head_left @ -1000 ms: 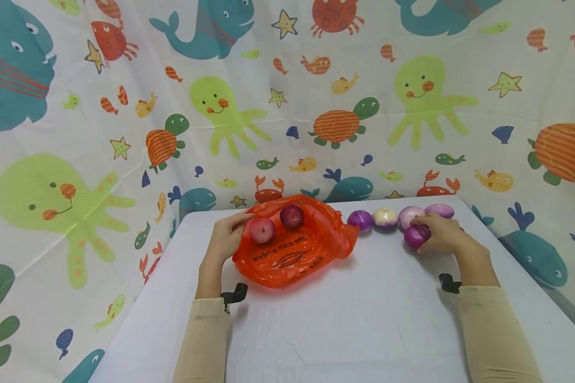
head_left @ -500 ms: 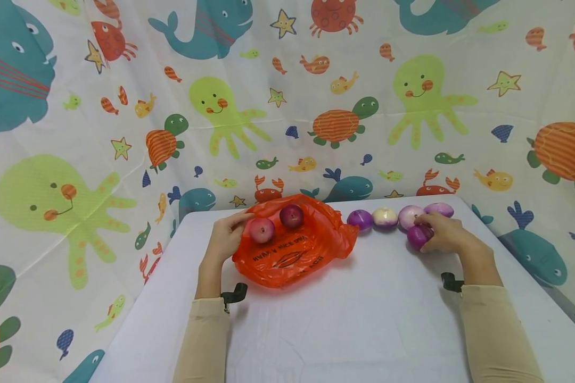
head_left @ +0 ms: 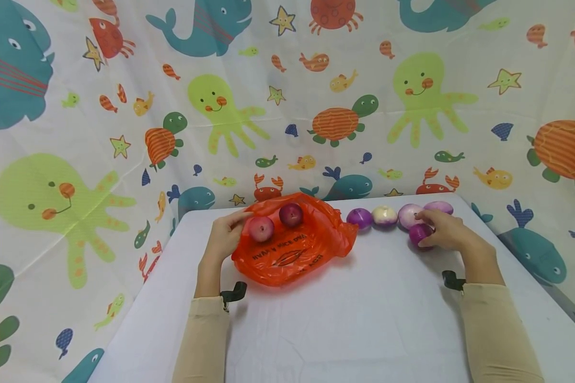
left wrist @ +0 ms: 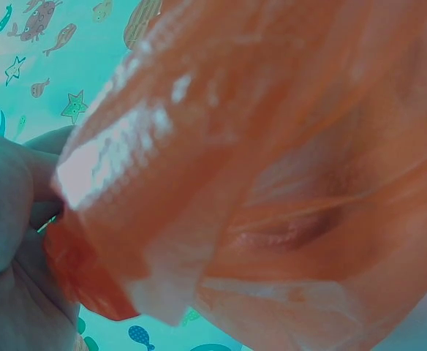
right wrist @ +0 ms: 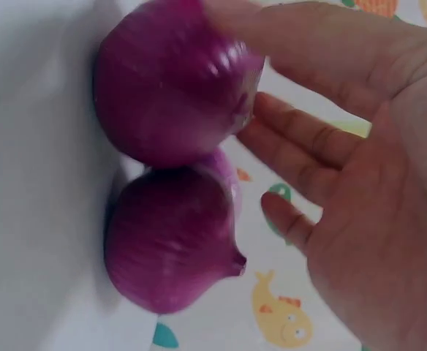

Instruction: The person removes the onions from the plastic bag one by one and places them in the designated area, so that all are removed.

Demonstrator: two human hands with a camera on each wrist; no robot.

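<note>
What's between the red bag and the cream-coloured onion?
The head view shows one purple onion between the red bag and the cream-coloured onion.

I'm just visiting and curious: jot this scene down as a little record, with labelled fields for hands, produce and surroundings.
Left hand: grips the edge of the red bag
Right hand: thumb against the front onion; firmness of hold unclear
On or in bag (unclear which): pink fruit, dark red fruit
Far edge, left to right: purple bulb, cream bulb, pale bulb, lilac bulb
Surface: white table
Backdrop: sea-animal cloth
</note>
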